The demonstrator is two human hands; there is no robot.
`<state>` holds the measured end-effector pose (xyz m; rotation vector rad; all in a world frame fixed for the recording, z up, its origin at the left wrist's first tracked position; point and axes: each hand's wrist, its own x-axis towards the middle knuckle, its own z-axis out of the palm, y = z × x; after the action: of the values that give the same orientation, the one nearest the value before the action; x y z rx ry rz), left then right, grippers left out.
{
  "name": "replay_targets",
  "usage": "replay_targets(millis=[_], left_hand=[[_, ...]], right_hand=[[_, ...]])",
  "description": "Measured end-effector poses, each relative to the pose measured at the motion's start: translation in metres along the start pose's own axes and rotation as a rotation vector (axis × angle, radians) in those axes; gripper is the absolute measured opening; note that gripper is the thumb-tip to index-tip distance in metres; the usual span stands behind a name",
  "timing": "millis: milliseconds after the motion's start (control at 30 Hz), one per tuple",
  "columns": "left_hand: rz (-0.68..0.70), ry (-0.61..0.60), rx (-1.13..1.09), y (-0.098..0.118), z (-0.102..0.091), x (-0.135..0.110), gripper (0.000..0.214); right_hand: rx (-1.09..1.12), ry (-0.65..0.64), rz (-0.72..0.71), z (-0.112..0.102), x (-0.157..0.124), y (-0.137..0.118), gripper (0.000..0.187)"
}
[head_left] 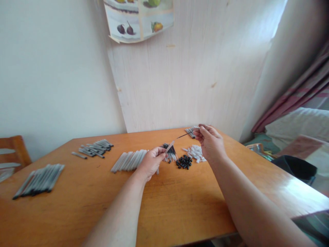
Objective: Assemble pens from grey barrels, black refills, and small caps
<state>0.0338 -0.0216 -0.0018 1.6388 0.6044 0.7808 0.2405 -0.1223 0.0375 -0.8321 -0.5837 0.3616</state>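
Note:
My left hand (152,162) is closed on a whitish pen barrel (169,146) tilted up to the right. Pinched in my right hand (211,140) is a thin dark pen refill (185,133), its lower end close to the barrel's upper end; whether they touch I cannot tell. Behind my left hand lies a row of pale pen barrels (130,160). A bunch of dark refills (169,152) rests between the hands. Small black pen plugs (184,162) form a pile in front of a heap of white pen caps (194,152), near my right wrist.
Pens with black ends lie in groups at the left front (39,180), the left back (95,148) and the far back (190,131) of the wooden table (164,212). A wooden chair (15,151) stands at left. Beyond the right edge is a dark bin-like container (294,168).

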Motion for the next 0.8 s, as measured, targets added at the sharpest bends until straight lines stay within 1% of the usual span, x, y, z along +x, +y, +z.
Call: replay_targets(millis=[200,500,700,800], left_hand=[[0.006,-0.006,0.002,0.0029,0.0017,-0.0017,0.016],[0.014,-0.052,0.017,-0.0017,-0.0007,-0.0016,0.021],[0.003,-0.076,0.047,-0.0003,0.0010,-0.0023,0.018],[0.004,-0.098,0.053,0.0011,0.0019,-0.0033,0.018]], right_hand=[[-0.054,-0.002,-0.030,-0.0015,0.0015,0.0064,0.030],[-0.133,-0.058,-0.008,0.0015,-0.0026,0.0071,0.033],[-0.140,-0.017,-0.045,0.0016,-0.0026,0.0078,0.034],[-0.148,-0.012,-0.056,0.0017,-0.0025,0.0081,0.032]])
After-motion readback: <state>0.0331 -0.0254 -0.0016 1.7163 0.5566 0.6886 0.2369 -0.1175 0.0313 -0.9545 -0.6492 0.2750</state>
